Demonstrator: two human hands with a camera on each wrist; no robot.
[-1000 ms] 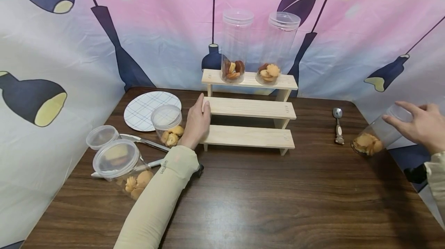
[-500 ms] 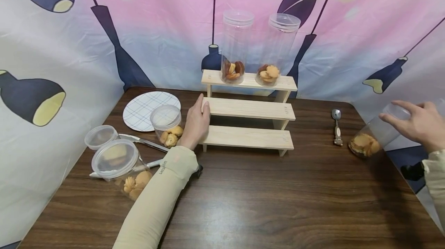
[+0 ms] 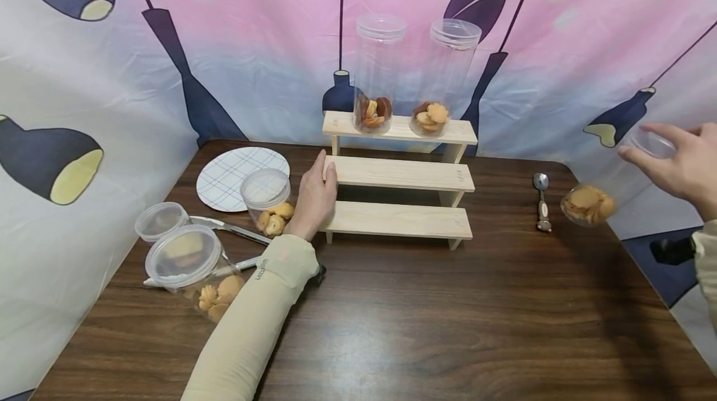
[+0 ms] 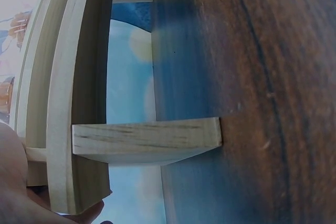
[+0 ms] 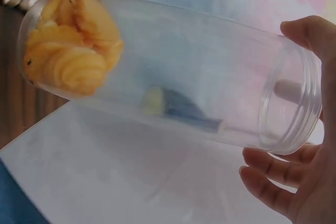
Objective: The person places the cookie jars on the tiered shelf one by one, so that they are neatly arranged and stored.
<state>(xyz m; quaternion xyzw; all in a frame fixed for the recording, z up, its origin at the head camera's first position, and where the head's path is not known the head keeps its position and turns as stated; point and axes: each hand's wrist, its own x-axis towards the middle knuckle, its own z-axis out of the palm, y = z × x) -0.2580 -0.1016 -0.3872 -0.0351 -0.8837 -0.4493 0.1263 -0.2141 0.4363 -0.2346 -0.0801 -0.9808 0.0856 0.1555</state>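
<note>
The hands were well apart. The left hand point(image 3: 315, 198) rested against the rack's point(image 3: 400, 174) left end, fingers fairly straight. The right hand point(image 3: 683, 161) gripped a jar point(image 5: 178, 72) round its lid end, thumb opposite fingers; the jar was tilted at the table's point(image 3: 392, 320) right side, cookies point(image 5: 73, 45) at its base, near a spoon point(image 3: 541, 205). On the rack's top shelf stood 2 tall jars point(image 3: 379, 68) of cookies. Left of the rack were 3 shorter jars point(image 3: 267, 192), a plate point(image 3: 232, 174) and a knife point(image 3: 241, 232).

Stepped shelf point(image 3: 400, 173), spoon point(image 3: 542, 205) on table point(image 3: 476, 314)
</note>
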